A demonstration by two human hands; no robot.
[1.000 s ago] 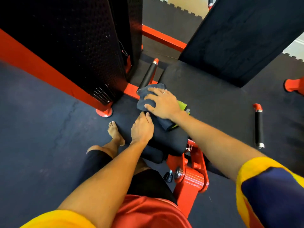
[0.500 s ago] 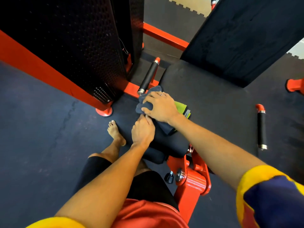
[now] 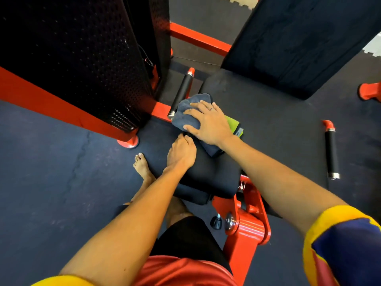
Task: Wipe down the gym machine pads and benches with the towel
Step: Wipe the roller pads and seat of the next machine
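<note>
A grey towel (image 3: pixel 185 112) lies on the front left corner of the black seat pad (image 3: pixel 278 131). My right hand (image 3: pixel 208 122) presses flat on the towel with its fingers spread. A green fold (image 3: pixel 233 124) shows beside that wrist. My left hand (image 3: pixel 181 155) rests on the black leg pad (image 3: pixel 210 178) just in front of the seat. Its fingertips bend down at the towel's near edge, partly under my right hand. The black back pad (image 3: pixel 299 42) rises behind the seat.
A black perforated weight-stack cover (image 3: pixel 72 58) on a red frame stands at the left. Black grip handles (image 3: pixel 182 91) (image 3: pixel 332 151) flank the seat. A red pivot bracket (image 3: pixel 245 223) is under the leg pad. My bare foot (image 3: pixel 142 166) is on the dark rubber floor.
My right hand has slid the towel a little back and forth along the seat's left front edge. My left hand stays on the leg pad, its fingertips now tucked closer to the towel.
</note>
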